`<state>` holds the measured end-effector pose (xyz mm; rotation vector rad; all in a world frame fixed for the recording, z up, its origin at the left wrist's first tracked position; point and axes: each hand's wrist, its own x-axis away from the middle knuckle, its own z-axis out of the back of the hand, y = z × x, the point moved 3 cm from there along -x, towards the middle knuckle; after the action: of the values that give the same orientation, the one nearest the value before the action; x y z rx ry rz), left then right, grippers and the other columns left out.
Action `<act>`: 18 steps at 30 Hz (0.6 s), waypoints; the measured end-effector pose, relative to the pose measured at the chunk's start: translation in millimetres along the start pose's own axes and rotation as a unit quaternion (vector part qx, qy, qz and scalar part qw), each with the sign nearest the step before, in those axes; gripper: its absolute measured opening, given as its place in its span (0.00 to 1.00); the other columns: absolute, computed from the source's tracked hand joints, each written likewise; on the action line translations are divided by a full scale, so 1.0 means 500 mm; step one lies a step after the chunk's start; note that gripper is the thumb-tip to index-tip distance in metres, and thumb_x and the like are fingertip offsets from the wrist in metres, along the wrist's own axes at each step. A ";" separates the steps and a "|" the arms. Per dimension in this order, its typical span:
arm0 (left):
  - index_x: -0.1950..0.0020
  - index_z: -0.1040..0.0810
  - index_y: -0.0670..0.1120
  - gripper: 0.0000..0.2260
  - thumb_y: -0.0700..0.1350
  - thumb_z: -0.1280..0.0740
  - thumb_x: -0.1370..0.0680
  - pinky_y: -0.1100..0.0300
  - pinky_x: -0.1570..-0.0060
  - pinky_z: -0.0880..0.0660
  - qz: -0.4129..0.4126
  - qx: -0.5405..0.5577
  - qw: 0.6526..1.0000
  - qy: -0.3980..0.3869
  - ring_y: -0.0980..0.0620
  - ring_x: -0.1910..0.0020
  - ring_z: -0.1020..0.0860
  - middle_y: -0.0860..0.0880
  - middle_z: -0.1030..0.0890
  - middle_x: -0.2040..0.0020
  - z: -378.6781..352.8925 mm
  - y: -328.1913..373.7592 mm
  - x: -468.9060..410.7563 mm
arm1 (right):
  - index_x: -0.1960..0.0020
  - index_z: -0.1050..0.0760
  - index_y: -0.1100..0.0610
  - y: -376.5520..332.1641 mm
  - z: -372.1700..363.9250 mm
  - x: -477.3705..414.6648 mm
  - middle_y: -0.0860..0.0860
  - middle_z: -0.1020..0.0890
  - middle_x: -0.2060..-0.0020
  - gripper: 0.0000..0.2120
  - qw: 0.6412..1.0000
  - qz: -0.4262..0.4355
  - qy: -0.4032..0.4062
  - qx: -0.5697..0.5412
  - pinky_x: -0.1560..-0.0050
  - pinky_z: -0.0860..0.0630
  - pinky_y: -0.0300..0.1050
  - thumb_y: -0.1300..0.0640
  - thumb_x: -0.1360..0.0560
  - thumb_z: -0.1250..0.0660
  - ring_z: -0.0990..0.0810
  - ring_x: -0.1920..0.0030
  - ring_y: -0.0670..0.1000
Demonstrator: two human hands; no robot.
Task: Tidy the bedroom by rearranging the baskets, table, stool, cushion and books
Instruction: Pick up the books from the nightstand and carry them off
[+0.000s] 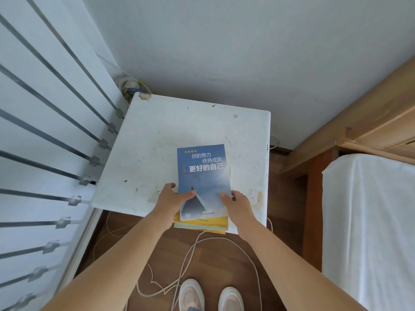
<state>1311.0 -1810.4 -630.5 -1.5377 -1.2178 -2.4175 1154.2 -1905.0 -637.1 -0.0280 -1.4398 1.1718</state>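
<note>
The left hand [168, 201] and right hand [238, 204] grip a stack of books [203, 173] by its near end, thumbs on the blue top cover. The stack overhangs the near edge of the counter [155, 135]. A white cable [186, 259] loops on the floor [286, 198].

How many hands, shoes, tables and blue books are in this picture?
Hands: 2, the left hand and the right hand
Shoes: 2, the left shoe and the right shoe
Tables: 1, the table
Blue books: 1, the blue book, on top of the pile both hands hold
Total: 6
</note>
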 end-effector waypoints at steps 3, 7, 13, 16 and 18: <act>0.31 0.34 0.39 0.32 0.45 0.24 0.30 0.56 0.57 0.26 0.019 0.034 0.999 -0.018 0.45 0.46 0.23 0.41 0.24 0.39 -0.004 0.008 -0.010 | 0.42 0.24 0.60 0.003 -0.004 -0.005 0.56 0.19 0.50 0.11 1.000 0.005 0.004 -0.030 0.58 0.26 0.42 0.56 0.22 0.35 0.22 0.54 0.54; 0.43 0.26 0.40 0.18 0.40 0.25 0.30 0.60 0.65 0.29 0.031 0.050 0.996 -0.061 0.50 0.57 0.22 0.42 0.20 0.46 -0.003 0.015 -0.007 | 0.44 0.24 0.58 0.005 0.010 -0.007 0.53 0.19 0.52 0.08 0.999 0.012 -0.027 -0.042 0.59 0.26 0.38 0.59 0.23 0.34 0.22 0.56 0.50; 0.39 0.31 0.44 0.26 0.32 0.25 0.33 0.56 0.65 0.26 0.019 0.119 0.988 -0.094 0.45 0.58 0.20 0.40 0.19 0.49 -0.008 0.015 0.030 | 0.50 0.24 0.54 0.004 0.027 0.002 0.54 0.19 0.51 0.07 0.996 -0.004 -0.067 -0.052 0.49 0.24 0.50 0.60 0.28 0.30 0.21 0.52 0.54; 0.41 0.30 0.46 0.30 0.32 0.24 0.39 0.56 0.63 0.23 -0.048 0.149 0.977 -0.145 0.46 0.56 0.18 0.40 0.19 0.47 -0.005 0.019 0.059 | 0.37 0.28 0.54 -0.015 0.040 0.007 0.57 0.20 0.41 0.36 0.986 0.029 -0.121 -0.110 0.40 0.24 0.60 0.49 0.41 0.18 0.19 0.44 0.58; 0.42 0.29 0.48 0.31 0.34 0.25 0.41 0.58 0.60 0.22 -0.110 0.160 0.966 -0.168 0.49 0.53 0.18 0.43 0.18 0.47 0.005 0.032 0.072 | 0.33 0.31 0.55 -0.052 0.054 0.023 0.59 0.20 0.40 0.38 0.971 0.102 -0.165 -0.143 0.41 0.24 0.63 0.57 0.39 0.19 0.20 0.42 0.61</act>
<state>1301.0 -1807.1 -592.5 -1.8365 -1.8257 -1.9783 1145.8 -1927.4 -605.9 -0.1929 -1.9309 1.1626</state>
